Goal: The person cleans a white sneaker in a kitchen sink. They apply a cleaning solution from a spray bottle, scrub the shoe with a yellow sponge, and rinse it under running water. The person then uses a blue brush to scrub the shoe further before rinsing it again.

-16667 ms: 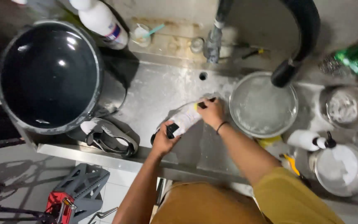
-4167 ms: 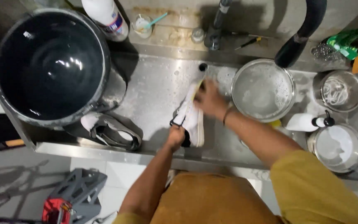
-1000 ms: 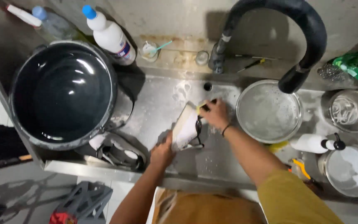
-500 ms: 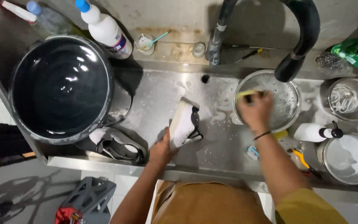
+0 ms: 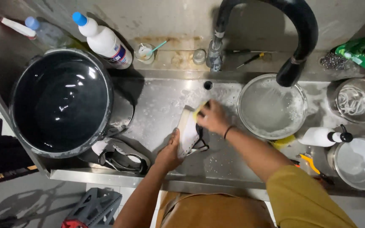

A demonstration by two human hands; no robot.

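Head view: our left hand (image 5: pixel 168 153) grips the white rubber-soled shoe (image 5: pixel 189 133); right hand (image 5: pixel 213 118) fingers pinch a yellow sponge (image 5: pixel 199 111), mid-scrub on the sole; next probably firmer strokes.

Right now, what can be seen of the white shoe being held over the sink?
The white shoe with black trim is tipped on its side over the wet, soapy steel sink floor, its pale sole turned up toward the camera. Black laces or straps trail from its lower right edge. The left hand grips its near end, while the right hand presses a yellow sponge against its far end. The surface looks smooth, possibly rubber or leather.
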